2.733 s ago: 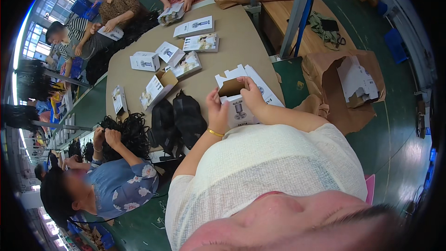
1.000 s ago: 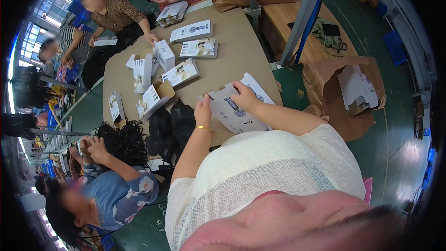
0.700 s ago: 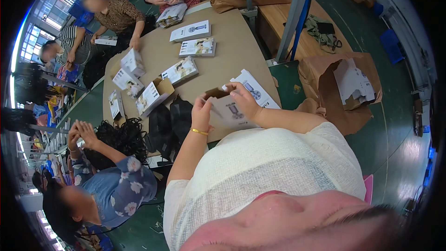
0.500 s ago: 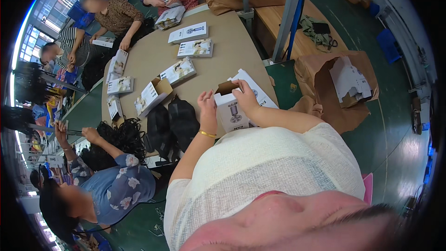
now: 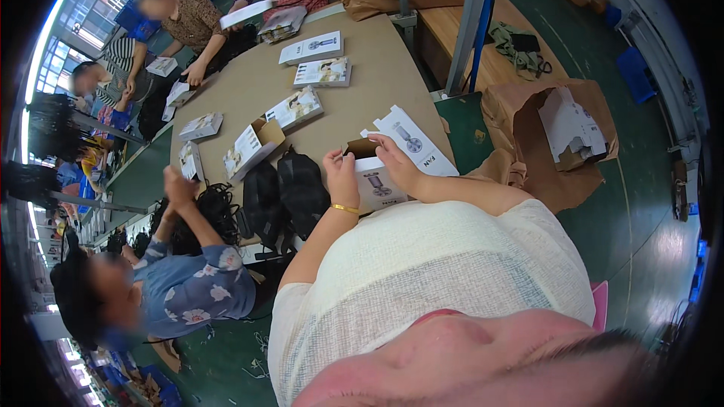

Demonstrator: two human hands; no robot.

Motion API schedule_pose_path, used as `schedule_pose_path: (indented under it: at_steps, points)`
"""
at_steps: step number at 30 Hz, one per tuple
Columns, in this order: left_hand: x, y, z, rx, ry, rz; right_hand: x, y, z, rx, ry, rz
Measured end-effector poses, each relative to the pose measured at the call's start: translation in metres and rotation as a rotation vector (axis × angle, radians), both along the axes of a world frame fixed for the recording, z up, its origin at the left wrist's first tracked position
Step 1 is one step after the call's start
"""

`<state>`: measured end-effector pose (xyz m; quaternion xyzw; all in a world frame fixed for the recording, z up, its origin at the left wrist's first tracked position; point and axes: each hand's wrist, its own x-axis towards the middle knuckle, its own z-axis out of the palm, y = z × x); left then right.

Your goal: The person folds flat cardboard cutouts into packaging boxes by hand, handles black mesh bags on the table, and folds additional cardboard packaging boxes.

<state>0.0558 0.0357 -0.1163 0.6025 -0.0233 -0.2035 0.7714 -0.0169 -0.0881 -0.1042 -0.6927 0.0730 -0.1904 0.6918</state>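
Note:
A white fan carton (image 5: 379, 183) stands upright close against my front, its brown inside showing at the open top. My left hand (image 5: 342, 171) grips the left upper edge of the carton with bent fingers. On the right side of the opening, my right hand (image 5: 400, 164) pinches the rim between thumb and fingers. What lies deep inside the carton is hidden. Flattened white fan cartons (image 5: 412, 140) lie just beyond my right hand. Two black pouches (image 5: 302, 192) rest to the left of my left hand.
Several fan boxes, among them an open one (image 5: 253, 149), lie across the brown tabletop (image 5: 226, 90). Co-workers stand along the left and far sides. Right of the table are a metal post (image 5: 469, 26) and an open brown paper sack (image 5: 520, 136) holding white cartons.
My left hand has lowered onto the carton's edge, and my right fingers have shifted slightly at the rim. The floral-sleeved co-worker has brought both hands together. A white box is now raised at the far side.

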Motion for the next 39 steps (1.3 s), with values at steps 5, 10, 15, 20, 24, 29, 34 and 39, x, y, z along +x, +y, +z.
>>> schedule_pose_path:
  at_steps: [5,10,15,20,24,29,34,39]
  points:
    - [0.002,0.0,-0.011,-0.06,-0.054,0.14,0.003,-0.013,-0.005,0.401,0.328,0.18]
    - [-0.017,0.011,-0.025,0.04,-0.37,-0.035,0.01,-0.032,-0.012,0.3,0.3,0.25]
    - [-0.023,0.026,0.006,0.484,-0.919,-0.254,0.011,-0.043,-0.005,0.242,0.361,0.325]
    - [-0.014,0.026,0.001,0.356,-0.948,-0.298,0.003,-0.057,0.032,-0.008,0.304,0.578]
    - [-0.017,0.022,-0.005,0.25,-0.753,-0.295,0.01,-0.066,0.03,-0.185,0.455,0.625]
    - [-0.007,0.024,0.009,0.504,-1.198,-0.291,0.013,-0.057,0.035,-0.203,0.502,0.531]
    - [0.0,0.035,0.015,0.525,-0.995,-0.342,0.021,-0.057,0.022,-0.237,0.415,0.484]
    - [0.052,0.051,0.022,0.183,-0.564,0.337,0.057,-0.097,-0.046,0.089,0.303,0.023]
